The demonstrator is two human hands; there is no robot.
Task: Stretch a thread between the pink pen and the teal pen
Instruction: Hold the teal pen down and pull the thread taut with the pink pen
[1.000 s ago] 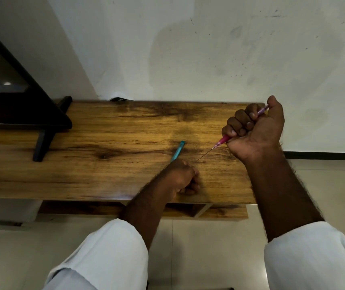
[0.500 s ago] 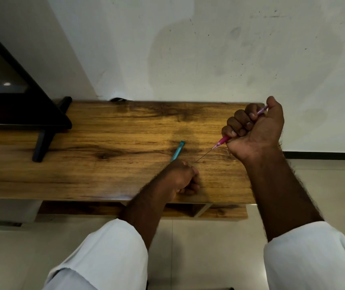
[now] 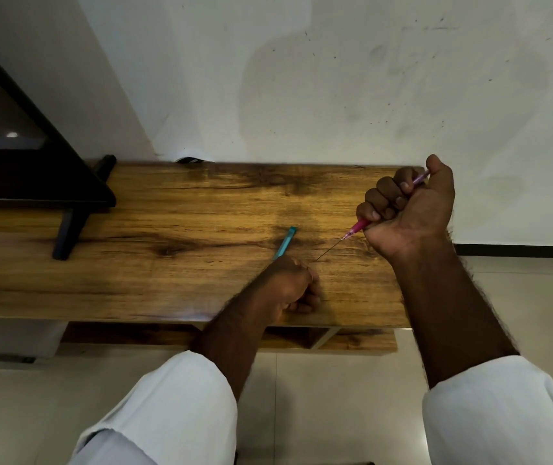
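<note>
Status: left grip (image 3: 288, 285) is down on the desk (image 3: 174, 273) near the front edge, fingers curled round the lower end of the teal pen (image 3: 285, 242). The pen sticks out of the fist away from the person, tilted right, with its far end free. The right grip (image 3: 412, 209) is over the desk's right end, clenched as a fist round the pink pen (image 3: 358, 227). That pen runs diagonally through the fist: pink tip out below the little finger pointing down-left, paler back end out by the thumb. Can't tell if this fist touches the wood. The thread (image 3: 328, 251) is a thin dark line from the pink pen's tip down-left toward the left grip, straight, looks taut. Its lower end vanishes at the left knuckles; can't tell where it attaches. The pens are apart, with the thread in the gap between them. Also in view: black stand (image 3: 66, 209) on the desk's left end, white wall (image 3: 335, 78) behind, lower shelf (image 3: 127, 333) under the desk, tiled floor (image 3: 318, 397), white sleeves (image 3: 174, 404) on both forearms.
</note>
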